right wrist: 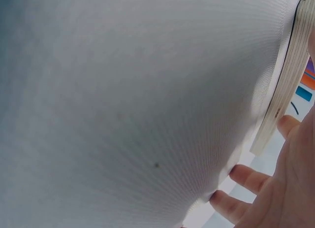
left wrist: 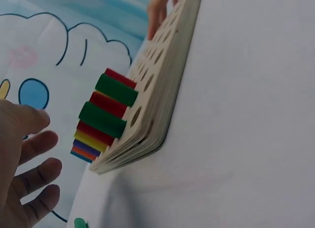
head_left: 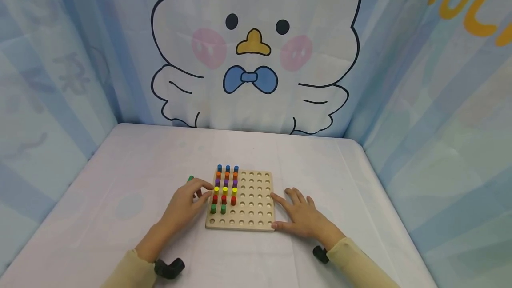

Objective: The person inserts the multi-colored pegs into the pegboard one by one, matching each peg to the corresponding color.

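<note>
A wooden pegboard (head_left: 256, 217) lies on the table, with coloured pegs standing upright at its left side. Blue, orange, purple, yellow and red rows have three pegs each; two green pegs (head_left: 223, 209) stand in the row nearest me but one. My left hand (head_left: 186, 199) hovers by the board's left edge, fingers loosely bent, nothing between them in the left wrist view. Just beyond it a loose green peg (head_left: 190, 178) lies on the table, partly hidden by the hand. My right hand (head_left: 302, 217) touches the board's right edge with thumb and a finger, its other fingers spread on the table.
A white cloth covers the table (head_left: 132, 163). Patterned curtains (head_left: 440, 114) enclose it on the left, right and back, the back one (head_left: 256, 110) printed with a cartoon bird. Many holes on the board's right side hold no peg.
</note>
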The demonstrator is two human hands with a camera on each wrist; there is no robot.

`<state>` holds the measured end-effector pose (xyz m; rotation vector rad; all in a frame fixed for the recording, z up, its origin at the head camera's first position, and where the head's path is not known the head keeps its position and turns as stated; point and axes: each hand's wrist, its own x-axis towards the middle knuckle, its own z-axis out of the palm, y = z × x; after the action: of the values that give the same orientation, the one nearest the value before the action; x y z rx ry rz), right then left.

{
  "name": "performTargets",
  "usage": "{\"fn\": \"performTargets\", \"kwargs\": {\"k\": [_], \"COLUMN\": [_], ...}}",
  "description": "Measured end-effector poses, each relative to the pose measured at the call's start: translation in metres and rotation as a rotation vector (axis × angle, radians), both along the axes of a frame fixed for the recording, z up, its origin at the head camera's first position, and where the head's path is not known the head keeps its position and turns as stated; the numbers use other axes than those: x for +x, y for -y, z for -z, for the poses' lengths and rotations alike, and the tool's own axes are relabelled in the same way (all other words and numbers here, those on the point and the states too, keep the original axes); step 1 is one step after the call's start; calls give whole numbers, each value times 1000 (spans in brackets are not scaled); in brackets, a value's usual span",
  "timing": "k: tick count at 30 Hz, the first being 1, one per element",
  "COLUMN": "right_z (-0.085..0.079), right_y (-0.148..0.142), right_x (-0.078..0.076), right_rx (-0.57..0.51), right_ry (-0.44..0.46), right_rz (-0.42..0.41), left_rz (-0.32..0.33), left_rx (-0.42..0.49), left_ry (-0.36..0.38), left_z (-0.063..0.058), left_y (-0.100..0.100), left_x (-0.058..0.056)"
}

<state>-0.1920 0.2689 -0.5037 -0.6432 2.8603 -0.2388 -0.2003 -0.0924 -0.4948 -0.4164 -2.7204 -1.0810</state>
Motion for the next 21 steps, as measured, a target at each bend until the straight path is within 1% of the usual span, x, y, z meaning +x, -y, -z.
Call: {"fn": "performTargets", "kwargs": {"k": [4, 7, 9, 14, 18, 21], "right_z": [-1, -2, -2, -3, -3, -3], "right_y": [0, -1, -1, -1, -1, 0], "right_x": [-1, 0, 0, 1, 1, 0], "right_rx": [-2, 0, 0, 9, 2, -2], "right_ry": [4, 5, 7, 6, 10, 13], "right_rz": [1, 5, 6, 12, 7, 5], "left_rz": [-106, -143, -165, -180, -177, -163], "left_rx": [3, -22, -41, -90, -132, -167], "left_ry": [25, 58, 110, 230, 227, 236], "left_z": [-2, -1, 1, 10, 15, 14], "left_y": [14, 23, 25, 18, 14, 13], "left_x": [-15, -26, -33, -45, -47, -47]}}
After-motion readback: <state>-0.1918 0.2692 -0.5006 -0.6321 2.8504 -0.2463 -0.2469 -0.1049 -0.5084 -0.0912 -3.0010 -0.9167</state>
